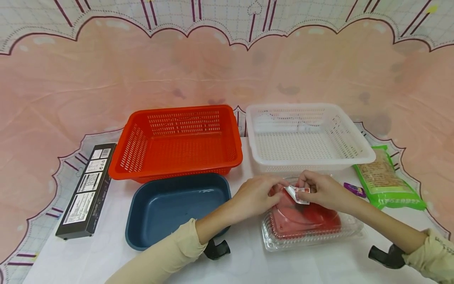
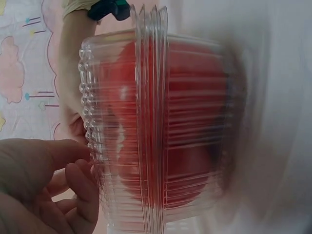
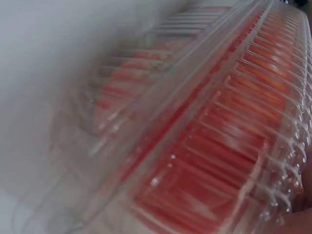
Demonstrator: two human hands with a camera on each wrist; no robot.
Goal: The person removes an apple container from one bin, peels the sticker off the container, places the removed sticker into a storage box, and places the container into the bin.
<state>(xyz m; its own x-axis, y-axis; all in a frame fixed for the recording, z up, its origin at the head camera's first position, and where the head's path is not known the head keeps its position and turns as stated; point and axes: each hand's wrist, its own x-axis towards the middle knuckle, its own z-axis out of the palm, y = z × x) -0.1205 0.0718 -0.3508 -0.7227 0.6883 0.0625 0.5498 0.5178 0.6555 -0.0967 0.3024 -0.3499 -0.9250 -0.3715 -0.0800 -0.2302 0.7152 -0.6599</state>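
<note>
A clear plastic clamshell box [image 1: 273, 242] with ribbed sides stands closed on the table, with red, rounded, tomato-like contents [image 1: 319, 221] showing through it. On its lid is a small white label [image 1: 291, 192] with red print, one side curled up. My left hand [image 1: 257, 195] pinches the label's left end between thumb and fingers. From the other side, my right hand [image 1: 326, 193] pinches the label's right end, thumb across the print. In the left wrist view, my left hand [image 2: 53, 187] is right at the box's top edge. Blurred, the box [image 3: 204, 146] fills most of the right wrist view.
Behind stand an orange-red basket [image 1: 184, 171] and a white basket [image 1: 312, 161]. A blue basin [image 1: 177, 205] is left of the box, and a long black carton [image 1: 85, 189] lies farther left. To the right lie a green-edged food bag [image 1: 388, 181] and a small purple packet [image 1: 354, 190].
</note>
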